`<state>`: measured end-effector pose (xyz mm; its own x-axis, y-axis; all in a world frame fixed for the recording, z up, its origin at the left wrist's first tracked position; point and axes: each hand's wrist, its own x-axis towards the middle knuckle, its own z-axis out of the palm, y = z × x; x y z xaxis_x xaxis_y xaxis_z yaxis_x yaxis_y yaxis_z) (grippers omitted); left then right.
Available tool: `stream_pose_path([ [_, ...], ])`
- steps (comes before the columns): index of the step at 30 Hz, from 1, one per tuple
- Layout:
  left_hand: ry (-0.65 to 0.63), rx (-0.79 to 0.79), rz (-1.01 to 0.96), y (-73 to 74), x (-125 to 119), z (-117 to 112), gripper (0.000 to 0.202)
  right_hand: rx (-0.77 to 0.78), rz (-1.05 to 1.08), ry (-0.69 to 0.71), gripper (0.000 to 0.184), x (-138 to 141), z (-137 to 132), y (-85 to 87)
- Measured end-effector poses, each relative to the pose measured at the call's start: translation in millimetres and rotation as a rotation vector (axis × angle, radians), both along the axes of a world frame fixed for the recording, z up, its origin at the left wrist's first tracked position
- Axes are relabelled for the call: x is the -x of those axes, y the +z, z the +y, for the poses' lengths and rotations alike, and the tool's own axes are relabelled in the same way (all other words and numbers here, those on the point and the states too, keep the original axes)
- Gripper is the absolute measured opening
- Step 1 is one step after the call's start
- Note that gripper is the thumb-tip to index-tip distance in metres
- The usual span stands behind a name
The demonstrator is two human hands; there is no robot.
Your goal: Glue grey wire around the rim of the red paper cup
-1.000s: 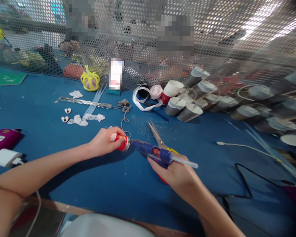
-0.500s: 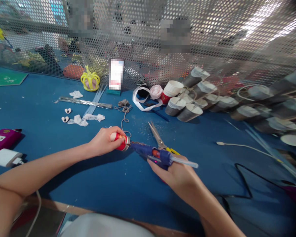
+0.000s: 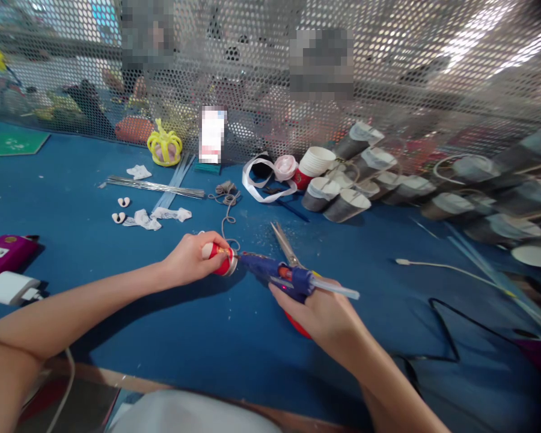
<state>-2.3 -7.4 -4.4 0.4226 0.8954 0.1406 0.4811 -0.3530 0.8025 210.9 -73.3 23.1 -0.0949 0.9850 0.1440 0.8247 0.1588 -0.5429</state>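
In my left hand [image 3: 192, 258] is a small red and white paper cup [image 3: 223, 262], tipped on its side with my fingers wrapped round it. My right hand [image 3: 327, 310] grips a blue hot glue gun [image 3: 270, 272], a clear glue stick [image 3: 336, 287] poking out of its back end. The gun's nozzle is at the cup's rim; whether it touches, I cannot tell. Behind the gun lie scissors [image 3: 285, 240] with their blades pointing away, their handles partly hidden. A grey cord [image 3: 226, 222] trails from a small bundle down to beside the cup.
Several grey cups [image 3: 347, 205] crowd the back right beside stacked white cups [image 3: 316, 160]. Metal wires [image 3: 155, 186], lace pieces [image 3: 171, 213] and a yellow crown-like piece [image 3: 165, 147] lie back left. A purple power strip [image 3: 9, 255] sits left. A perforated screen [image 3: 252, 78] stands behind.
My right hand and the glue gun have shifted slightly, uncovering more of a red scissor handle beneath. My left hand and the cup stay nearly in place.
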Motion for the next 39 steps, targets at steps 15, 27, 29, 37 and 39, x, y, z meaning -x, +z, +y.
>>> stream_pose_path([
  [15,-0.047,-0.064,0.041,0.5,2,-3,0.018,0.006,-0.045,-0.008,0.024,6,5,8.1],
  [27,-0.075,-0.127,0.097,1.7,1,-6,0.020,0.098,-0.050,-0.020,0.020,4,11,6.0],
  [29,-0.078,-0.129,0.097,1.6,1,-6,0.019,0.088,-0.057,-0.014,0.021,4,11,6.0],
  [37,-0.080,-0.152,0.112,0.7,1,-5,0.020,0.094,-0.045,-0.005,0.019,5,13,9.7],
  [39,-0.077,-0.155,0.115,0.9,1,-5,0.020,0.101,-0.047,0.002,0.019,4,14,9.6],
])
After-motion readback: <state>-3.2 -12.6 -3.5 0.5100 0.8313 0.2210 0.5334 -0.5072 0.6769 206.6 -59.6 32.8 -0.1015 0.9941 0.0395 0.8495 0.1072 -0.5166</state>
